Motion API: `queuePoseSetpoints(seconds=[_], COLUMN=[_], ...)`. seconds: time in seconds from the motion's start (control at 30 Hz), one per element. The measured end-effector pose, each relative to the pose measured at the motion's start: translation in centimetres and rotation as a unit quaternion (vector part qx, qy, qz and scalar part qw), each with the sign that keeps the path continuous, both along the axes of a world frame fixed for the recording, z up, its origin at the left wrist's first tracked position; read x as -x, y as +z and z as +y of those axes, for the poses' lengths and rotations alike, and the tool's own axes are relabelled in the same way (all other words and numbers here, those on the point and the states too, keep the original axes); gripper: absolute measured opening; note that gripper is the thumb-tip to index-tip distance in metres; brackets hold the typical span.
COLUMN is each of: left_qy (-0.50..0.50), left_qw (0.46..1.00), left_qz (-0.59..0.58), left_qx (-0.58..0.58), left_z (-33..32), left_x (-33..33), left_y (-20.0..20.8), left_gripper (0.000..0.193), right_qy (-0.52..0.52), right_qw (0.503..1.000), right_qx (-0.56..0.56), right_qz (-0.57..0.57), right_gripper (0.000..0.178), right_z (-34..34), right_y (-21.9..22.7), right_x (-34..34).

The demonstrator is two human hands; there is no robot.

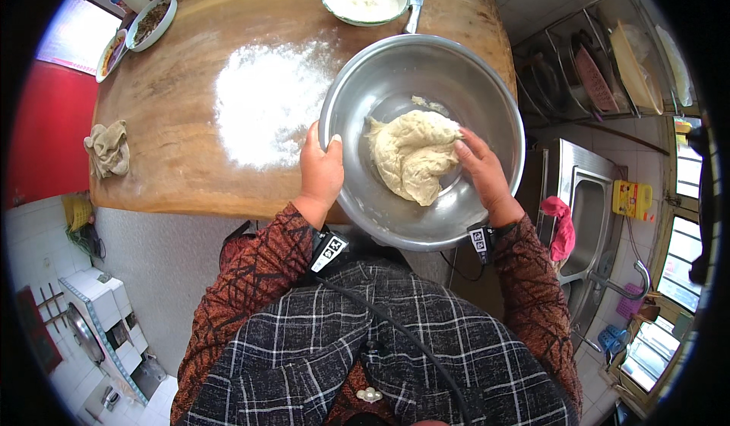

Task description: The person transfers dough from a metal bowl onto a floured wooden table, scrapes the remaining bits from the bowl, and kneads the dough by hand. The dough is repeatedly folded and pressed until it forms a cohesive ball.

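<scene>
Beyond garment [296, 342], clamps bowl [483, 84] at nine o'clock with left hand [321, 171], touches dough [407, 152] at three with unclosed right hand [485, 171]; likely kneading, needs firmer push.

Pink cloth [561, 228] on steel sink [593, 201], crumpled beige rag [110, 151], yellow container [633, 201]

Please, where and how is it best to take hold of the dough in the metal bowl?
Better to come from above: the dough lies inside the metal bowl, which surrounds it. I would grip its left and right sides broadly, not pinch it, since the lump looks soft and uneven. The right hand touches its right edge; the left hand holds the bowl's left side.
</scene>
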State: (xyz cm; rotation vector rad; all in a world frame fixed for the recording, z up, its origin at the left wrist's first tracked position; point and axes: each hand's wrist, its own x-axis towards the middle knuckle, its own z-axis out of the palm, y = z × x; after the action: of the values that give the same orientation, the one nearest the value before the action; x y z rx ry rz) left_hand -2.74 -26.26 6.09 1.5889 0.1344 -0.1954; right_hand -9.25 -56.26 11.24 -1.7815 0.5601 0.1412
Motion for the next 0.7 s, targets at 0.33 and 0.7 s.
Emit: queuePoseSetpoints(seconds=[0.33,0.7], left_qy=[0.028,-0.002], left_qw=[0.999,0.999], left_qz=[-0.021,0.005], left_qx=[-0.019,-0.047], left_z=[-0.6,0.0], left_x=[0.2,-0.1], left_y=[-0.5,0.1], left_gripper=[0.041,0.046], right_qy=[-0.04,-0.214], right_qw=[0.932,0.829], right_qx=[-0.282,-0.509], right_qz=[0.223,0.092], right_gripper=[0.085,0.079], right_z=[2.9,8.2], right_y=[-1.5,-1.0], right_x=[3.7,0.2])
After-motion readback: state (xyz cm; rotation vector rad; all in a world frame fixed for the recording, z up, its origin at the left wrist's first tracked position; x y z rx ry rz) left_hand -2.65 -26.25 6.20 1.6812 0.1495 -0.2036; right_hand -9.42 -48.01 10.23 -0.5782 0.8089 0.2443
